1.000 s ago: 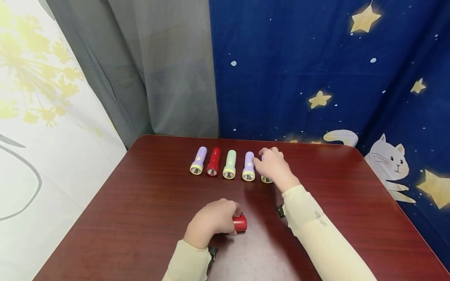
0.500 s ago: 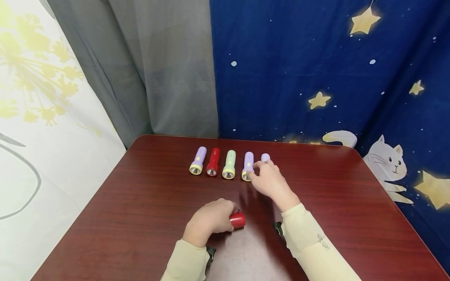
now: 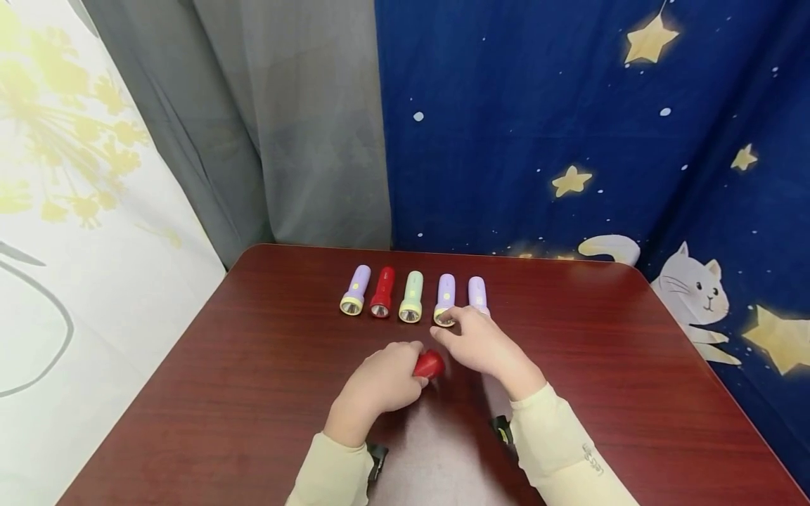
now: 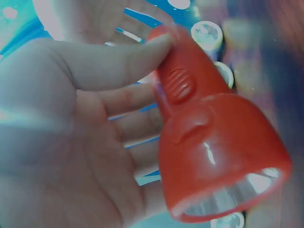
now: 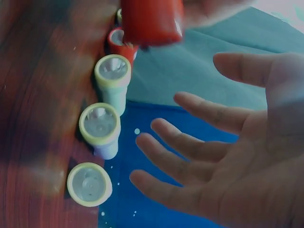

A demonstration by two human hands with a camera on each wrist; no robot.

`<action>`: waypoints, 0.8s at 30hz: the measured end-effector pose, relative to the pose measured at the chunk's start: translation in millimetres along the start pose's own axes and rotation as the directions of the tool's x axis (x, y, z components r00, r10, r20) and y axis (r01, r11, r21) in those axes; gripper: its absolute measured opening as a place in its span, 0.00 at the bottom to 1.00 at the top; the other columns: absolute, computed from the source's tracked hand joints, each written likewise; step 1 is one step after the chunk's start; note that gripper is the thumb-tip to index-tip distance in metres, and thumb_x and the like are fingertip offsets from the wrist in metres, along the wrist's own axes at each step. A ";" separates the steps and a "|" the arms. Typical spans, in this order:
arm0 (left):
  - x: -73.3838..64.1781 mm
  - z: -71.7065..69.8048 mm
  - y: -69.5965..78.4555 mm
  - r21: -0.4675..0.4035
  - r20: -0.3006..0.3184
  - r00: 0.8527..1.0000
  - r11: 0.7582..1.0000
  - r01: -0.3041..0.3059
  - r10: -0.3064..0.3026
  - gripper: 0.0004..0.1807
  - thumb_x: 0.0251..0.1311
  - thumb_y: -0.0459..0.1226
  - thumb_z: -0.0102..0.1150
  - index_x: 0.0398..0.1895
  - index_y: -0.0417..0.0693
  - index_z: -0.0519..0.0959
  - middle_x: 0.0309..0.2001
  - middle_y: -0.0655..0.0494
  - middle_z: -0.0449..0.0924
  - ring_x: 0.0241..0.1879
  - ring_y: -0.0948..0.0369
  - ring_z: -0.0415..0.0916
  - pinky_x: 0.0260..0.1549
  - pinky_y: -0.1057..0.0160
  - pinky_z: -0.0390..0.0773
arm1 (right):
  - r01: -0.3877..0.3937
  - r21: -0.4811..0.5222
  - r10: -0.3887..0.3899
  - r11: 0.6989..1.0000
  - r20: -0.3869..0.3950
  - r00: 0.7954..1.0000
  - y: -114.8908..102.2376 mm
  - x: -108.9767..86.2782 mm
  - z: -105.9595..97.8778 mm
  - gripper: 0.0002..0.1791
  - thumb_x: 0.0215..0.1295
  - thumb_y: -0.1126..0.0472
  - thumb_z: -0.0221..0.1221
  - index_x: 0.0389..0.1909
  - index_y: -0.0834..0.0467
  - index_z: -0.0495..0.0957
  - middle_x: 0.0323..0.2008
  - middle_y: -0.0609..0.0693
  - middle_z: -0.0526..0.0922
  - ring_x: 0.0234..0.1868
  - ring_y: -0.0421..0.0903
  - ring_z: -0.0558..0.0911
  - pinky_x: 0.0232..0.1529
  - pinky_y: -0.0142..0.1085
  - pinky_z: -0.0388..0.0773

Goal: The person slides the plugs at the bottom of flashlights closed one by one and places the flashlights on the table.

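Observation:
Over the near middle of the table, my left hand (image 3: 382, 383) holds a red flashlight (image 3: 430, 364). In the left wrist view the thumb lies along the handle of the flashlight (image 4: 218, 137), and its wide lens end faces the camera. My right hand (image 3: 484, 346) is close by on the right, fingers spread and holding nothing. The right wrist view shows a gap between the right fingertips (image 5: 182, 97) and the tail of the red flashlight (image 5: 152, 21). In the head view, that hand covers part of the rightmost purple flashlight (image 3: 477, 289).
Behind the hands lies a row of flashlights, lenses toward me: purple (image 3: 358, 281), red (image 3: 384, 284), green (image 3: 413, 289), then two purple, one of them (image 3: 446, 287) next to the green. The dark red table (image 3: 266, 365) ends at grey and blue curtains (image 3: 481, 140).
The right hand has come back from the rightmost purple flashlight toward the left hand. The left hand has raised the red flashlight slightly and moved it forward, turning it.

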State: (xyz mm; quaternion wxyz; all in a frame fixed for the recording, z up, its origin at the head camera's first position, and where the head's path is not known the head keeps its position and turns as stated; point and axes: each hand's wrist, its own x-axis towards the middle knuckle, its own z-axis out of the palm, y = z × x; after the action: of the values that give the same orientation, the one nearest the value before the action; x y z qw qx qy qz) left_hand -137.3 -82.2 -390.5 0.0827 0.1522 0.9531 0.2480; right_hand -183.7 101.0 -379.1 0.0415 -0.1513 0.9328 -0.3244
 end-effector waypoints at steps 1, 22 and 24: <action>0.4 -0.6 0.1 -0.026 -0.020 1.000 1.000 0.006 -0.006 0.18 0.62 0.38 0.71 0.53 0.42 0.80 0.37 0.51 0.82 0.34 0.57 0.77 0.37 0.54 0.82 | 0.004 0.018 -0.004 1.000 0.007 1.000 -1.4 -1.5 0.5 0.19 0.75 0.53 0.61 0.58 0.61 0.84 0.54 0.56 0.89 0.57 0.54 0.86 0.64 0.52 0.81; 3.4 -6.5 5.8 -0.299 -0.216 0.970 0.953 0.040 -0.109 0.29 0.66 0.38 0.70 0.70 0.44 0.77 0.58 0.45 0.86 0.50 0.52 0.84 0.54 0.47 0.88 | 0.008 0.212 -0.003 0.977 -0.026 1.000 -13.4 -9.8 -0.3 0.19 0.78 0.54 0.61 0.61 0.60 0.82 0.36 0.53 0.91 0.36 0.43 0.88 0.44 0.37 0.86; 3.1 -6.3 6.2 -0.299 -0.216 0.970 0.953 0.041 -0.110 0.29 0.66 0.38 0.70 0.70 0.44 0.76 0.58 0.46 0.86 0.50 0.52 0.84 0.53 0.47 0.88 | 0.016 0.209 -0.011 0.978 -0.029 1.000 -14.3 -10.1 -0.7 0.19 0.77 0.54 0.62 0.61 0.60 0.82 0.38 0.52 0.92 0.37 0.45 0.89 0.46 0.38 0.86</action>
State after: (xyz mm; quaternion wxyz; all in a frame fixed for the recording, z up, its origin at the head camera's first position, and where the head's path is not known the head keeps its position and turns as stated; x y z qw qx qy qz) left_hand -140.1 -78.8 -382.2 0.0030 0.0718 0.9142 0.3989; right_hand -170.5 93.9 -369.9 0.0418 -0.1479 0.8929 -0.4231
